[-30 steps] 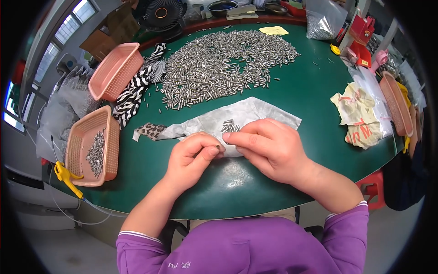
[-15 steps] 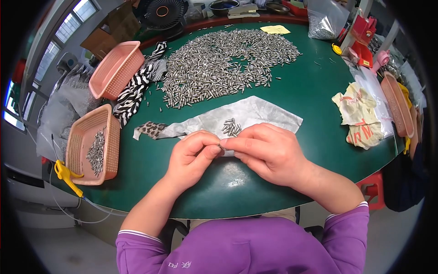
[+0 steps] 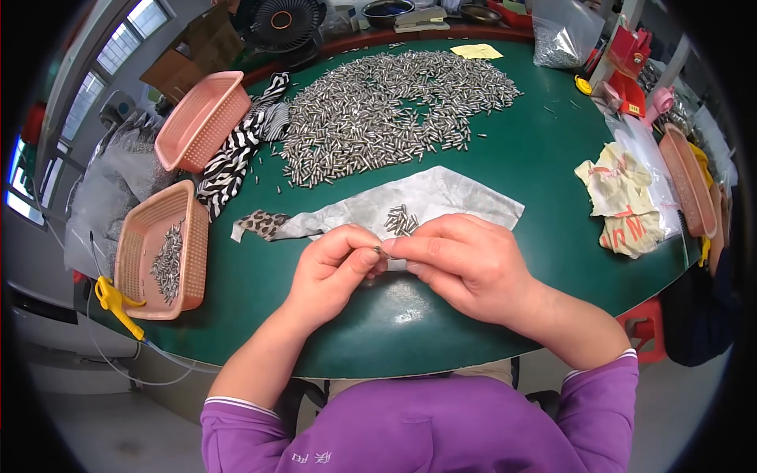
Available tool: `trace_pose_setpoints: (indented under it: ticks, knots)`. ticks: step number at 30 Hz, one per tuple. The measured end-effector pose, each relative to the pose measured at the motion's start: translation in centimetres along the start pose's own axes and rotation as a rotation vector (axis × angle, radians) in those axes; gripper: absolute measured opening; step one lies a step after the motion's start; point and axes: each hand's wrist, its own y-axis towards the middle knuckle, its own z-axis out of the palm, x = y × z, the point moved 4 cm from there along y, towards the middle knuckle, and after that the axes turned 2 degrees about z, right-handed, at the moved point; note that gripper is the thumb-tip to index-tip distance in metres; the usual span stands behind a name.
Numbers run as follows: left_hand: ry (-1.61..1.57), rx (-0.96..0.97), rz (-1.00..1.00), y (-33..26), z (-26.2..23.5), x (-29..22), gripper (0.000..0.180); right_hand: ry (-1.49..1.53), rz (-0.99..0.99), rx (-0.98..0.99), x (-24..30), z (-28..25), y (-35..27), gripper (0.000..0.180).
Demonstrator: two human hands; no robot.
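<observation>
Head view: green table [image 3: 528, 165] spans the lot, big heap of metal pins [image 3: 371, 118] far side, grey cloth [image 3: 465, 201] nearer, two pink baskets [image 3: 195, 252] at L. R hand [image 3: 477, 268] has index & thumb in close, can't tell if gripping; L hand [image 3: 335, 272] pinches btwn thumb & index. Yellow air gun [image 3: 116, 298] by the nearer basket. Small pin cluster [image 3: 400, 221] just beyond fingertips, R hand crowding it. Tiny metal part [image 3: 378, 251], mostly finger-hidden, over cloth's near side: step's prob. fingertip handling, next move calls for light, steady pinch.
</observation>
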Motion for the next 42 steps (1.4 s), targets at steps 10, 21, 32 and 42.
trace_pose_setpoints:
  ticks: [10,21,32,42]
  knots:
    - [0.1,0.041,0.019,0.0,-0.2,0.3,0.011,-0.057,-0.022,0.012,0.0,0.2,-0.1,0.035]
    - [-0.087,0.063,-0.081,-0.1,0.0,0.1,0.012,-0.084,-0.06,-0.042,0.0,-0.3,0.1,0.035]
    - [-0.066,-0.036,-0.007,-0.2,-0.3,0.2,0.007,-0.018,-0.034,-0.023,-0.3,0.3,-0.1,0.03]
    - [-0.053,-0.065,-0.001,-0.1,-0.2,0.3,0.009,-0.026,-0.013,0.008,0.1,0.2,-0.1,0.03]
